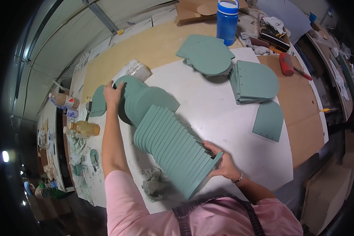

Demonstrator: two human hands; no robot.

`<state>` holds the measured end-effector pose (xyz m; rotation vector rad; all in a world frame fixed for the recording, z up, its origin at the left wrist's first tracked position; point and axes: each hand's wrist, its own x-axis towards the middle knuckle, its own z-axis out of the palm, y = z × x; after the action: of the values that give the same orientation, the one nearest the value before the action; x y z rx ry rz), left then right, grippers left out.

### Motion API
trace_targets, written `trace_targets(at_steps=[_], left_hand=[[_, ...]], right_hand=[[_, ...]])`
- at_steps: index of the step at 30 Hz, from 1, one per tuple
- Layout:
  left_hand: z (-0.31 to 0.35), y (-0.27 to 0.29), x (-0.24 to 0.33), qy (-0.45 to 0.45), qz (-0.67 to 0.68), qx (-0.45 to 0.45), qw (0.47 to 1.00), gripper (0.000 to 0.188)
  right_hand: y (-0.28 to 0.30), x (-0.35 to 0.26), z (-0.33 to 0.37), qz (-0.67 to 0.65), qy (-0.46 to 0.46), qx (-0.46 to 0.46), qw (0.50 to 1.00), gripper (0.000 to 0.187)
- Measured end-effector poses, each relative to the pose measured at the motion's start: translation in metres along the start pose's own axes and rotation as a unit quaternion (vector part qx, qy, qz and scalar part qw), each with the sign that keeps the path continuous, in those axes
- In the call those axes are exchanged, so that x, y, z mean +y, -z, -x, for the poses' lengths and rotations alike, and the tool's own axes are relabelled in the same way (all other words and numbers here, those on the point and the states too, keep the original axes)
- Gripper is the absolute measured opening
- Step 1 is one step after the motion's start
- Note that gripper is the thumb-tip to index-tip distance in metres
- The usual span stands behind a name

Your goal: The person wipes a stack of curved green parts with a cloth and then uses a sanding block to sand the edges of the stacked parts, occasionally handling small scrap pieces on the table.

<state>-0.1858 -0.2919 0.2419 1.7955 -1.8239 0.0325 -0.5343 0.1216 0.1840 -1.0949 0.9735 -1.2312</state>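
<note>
A long row of green arch-shaped panels [173, 145] leans and fans across the white board in front of me. My left hand [113, 94] is closed at the far left end of the row, thumb and fingers on either side of a panel edge. At the near right end, my right hand [226, 165] grips the last panel [202, 179], fingers behind and thumb in front. Beside my left hand, a single green panel [98, 103] lies on the table. A crumpled grey-green rag [153, 184] lies beside the row, near my body.
Further green panels are stacked at the far side [208, 55] and right [259, 80], with one loose panel [269, 121] nearby. A blue bottle [227, 23], a red mallet [287, 65] and a paint-smeared white block [133, 70] stand or lie around. Bottles [84, 128] line the left edge.
</note>
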Motion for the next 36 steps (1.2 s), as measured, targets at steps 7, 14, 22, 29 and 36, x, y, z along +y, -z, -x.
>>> trace_targets(at_steps=[7,14,22,29,36], left_hand=[[0.186,0.068,0.019,0.206,0.398,-0.127,0.885,0.037],[0.293,0.035,0.019,0.291,0.683,-0.140,0.655,0.045],[0.292,0.054,0.074,0.278,0.652,0.018,0.706,0.036],[0.217,0.107,0.123,0.183,0.264,-0.115,0.940,0.052],[0.148,0.077,0.201,-0.029,-0.076,-0.241,0.967,0.072]], right_hand=[[0.009,-0.003,0.004,-0.002,-0.013,0.023,1.000,0.098],[-0.001,-0.006,0.004,0.081,-0.023,-0.056,0.995,0.125],[-0.012,-0.001,0.025,0.078,-0.013,-0.029,0.996,0.125],[-0.036,0.041,0.056,-0.179,-0.083,-0.004,0.980,0.083],[-0.056,0.097,0.065,-0.419,-0.146,0.098,0.891,0.054]])
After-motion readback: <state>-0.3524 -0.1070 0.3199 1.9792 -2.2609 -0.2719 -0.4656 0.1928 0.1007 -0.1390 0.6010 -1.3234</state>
